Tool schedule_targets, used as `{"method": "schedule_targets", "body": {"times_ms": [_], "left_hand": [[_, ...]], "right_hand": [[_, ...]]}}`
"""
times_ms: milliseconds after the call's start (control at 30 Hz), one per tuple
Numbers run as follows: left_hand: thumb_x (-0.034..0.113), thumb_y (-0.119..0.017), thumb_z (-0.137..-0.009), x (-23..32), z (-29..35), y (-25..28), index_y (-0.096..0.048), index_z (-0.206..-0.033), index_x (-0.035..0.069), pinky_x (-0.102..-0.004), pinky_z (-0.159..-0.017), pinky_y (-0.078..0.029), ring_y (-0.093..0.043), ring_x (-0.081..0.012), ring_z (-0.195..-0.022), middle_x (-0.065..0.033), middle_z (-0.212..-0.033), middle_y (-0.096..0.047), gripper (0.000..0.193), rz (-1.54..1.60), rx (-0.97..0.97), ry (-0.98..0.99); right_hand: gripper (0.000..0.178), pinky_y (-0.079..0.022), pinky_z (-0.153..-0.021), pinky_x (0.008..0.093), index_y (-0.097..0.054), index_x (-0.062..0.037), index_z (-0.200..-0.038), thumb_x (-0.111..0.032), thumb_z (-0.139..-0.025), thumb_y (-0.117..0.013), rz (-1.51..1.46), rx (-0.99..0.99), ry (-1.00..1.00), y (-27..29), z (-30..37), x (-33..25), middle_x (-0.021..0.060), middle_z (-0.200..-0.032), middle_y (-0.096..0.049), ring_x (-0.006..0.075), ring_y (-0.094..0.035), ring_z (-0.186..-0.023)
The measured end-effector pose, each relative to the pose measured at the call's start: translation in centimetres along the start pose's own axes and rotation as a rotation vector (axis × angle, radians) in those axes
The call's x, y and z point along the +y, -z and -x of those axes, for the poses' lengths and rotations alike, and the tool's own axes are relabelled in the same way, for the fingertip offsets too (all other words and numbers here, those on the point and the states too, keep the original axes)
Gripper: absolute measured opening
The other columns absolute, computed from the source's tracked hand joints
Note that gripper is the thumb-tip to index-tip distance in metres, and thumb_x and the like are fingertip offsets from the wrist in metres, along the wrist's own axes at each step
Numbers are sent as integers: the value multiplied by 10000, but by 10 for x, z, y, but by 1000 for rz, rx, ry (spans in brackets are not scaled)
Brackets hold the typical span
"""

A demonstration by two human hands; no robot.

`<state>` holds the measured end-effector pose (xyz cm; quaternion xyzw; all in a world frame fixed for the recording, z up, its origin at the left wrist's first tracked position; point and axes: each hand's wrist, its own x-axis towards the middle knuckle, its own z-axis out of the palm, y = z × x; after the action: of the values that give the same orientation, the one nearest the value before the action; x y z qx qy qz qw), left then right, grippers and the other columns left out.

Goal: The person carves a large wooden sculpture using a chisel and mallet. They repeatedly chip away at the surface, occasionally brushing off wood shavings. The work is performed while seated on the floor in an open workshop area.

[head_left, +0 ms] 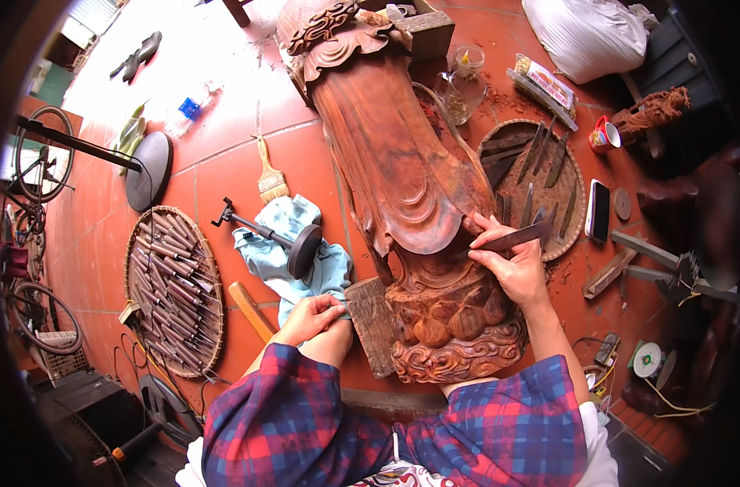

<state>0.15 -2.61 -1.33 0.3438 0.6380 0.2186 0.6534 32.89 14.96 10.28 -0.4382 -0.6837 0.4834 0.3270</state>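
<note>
Head view, reddish-brown carving [396,154], glossy; scrolled base [459,355]

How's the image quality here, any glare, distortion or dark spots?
Head view: strong light bleaches the upper left of the red tiled floor nearly white; head view: fisheye bending towards a black, vignetted rim; head view: soft sheen on the reddish-brown carved wooden sculpture, while the right hand and its dark flat blade look reasonably clear.
</note>
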Motion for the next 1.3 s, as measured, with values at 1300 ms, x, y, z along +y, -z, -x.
{"method": "schedule_targets", "body": {"times_ms": [1300], "left_hand": [[362,-605,-921,-24,-17,4,-667,-982,93,-297,-670,-468,-583,-103,-721,-39,-784,-667,283,-341,-32,-179]], "right_hand": [[117,-399,-989,359,-664,19,-787,84,-695,-693,-264,116,-115,-1,2,5,115,-899,-677,263,-596,-1102]]}}
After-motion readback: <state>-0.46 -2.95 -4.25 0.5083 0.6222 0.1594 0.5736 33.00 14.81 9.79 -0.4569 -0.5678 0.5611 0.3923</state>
